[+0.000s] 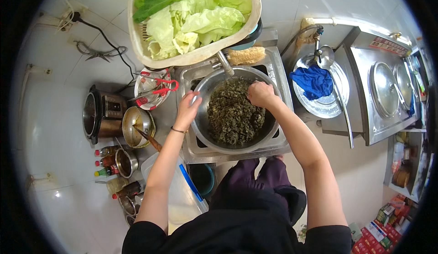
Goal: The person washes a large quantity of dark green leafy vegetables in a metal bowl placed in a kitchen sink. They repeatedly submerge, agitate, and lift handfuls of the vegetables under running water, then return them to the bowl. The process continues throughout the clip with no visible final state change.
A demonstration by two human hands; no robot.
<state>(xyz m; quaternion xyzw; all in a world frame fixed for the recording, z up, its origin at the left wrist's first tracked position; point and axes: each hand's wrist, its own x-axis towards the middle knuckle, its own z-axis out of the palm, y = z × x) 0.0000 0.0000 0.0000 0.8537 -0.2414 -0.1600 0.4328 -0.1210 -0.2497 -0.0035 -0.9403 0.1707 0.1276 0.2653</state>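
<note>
A wide metal basin stands in front of me, partly filled with dark green, finely chopped leafy stuff. My left hand is at the basin's left rim, its fingers closed on the edge. Over the right inner side of the basin is my right hand, closed like a fist beside the chopped greens. Whatever its fingers hold, if anything, is hidden. A metal tap spout reaches over the basin's far rim, between my hands.
Beyond the basin, a pale plastic basket holds lettuce leaves. At left are a red-and-white bowl, an electric cooker, a pot and several bottles. At right, a blue cloth and a long-handled ladle lie across a metal bowl.
</note>
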